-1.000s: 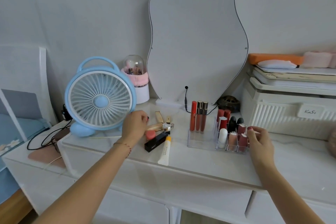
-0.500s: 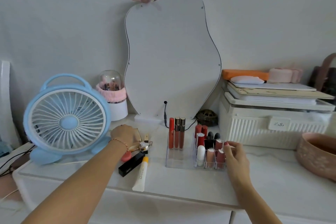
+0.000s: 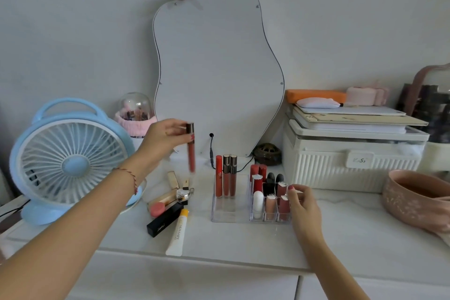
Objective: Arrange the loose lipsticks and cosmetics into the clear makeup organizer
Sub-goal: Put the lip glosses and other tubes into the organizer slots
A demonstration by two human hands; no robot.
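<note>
The left hand (image 3: 165, 137) pinches a red lip gloss tube (image 3: 190, 151) by its dark cap, holding it upright in the air, up and to the left of the clear organizer (image 3: 231, 212). The right hand (image 3: 303, 209) rests against the organizer's right end with its fingers curled on the outermost lipstick; whether it grips that lipstick or only steadies the tray, I cannot tell.

The organizer, standing on the white dresser top (image 3: 243, 238) in front of the mirror (image 3: 214, 68), looks roughly half filled. Three tall glosses (image 3: 226, 178) stand along its back left, and a cluster of lipsticks (image 3: 267, 192) fills its right-hand cells, while the front left section appears open.

Left of the organizer a loose pile remains: a white tube with a yellow cap (image 3: 177, 234), a black lipstick case (image 3: 165, 219), a pink round cap (image 3: 157, 209), gold cases (image 3: 168, 196) and a small silvery piece.

The held gloss is motion-blurred at its lower end, the pile's items overlap so an exact count is unclear, and the clear cell walls are hard to trace.
</note>
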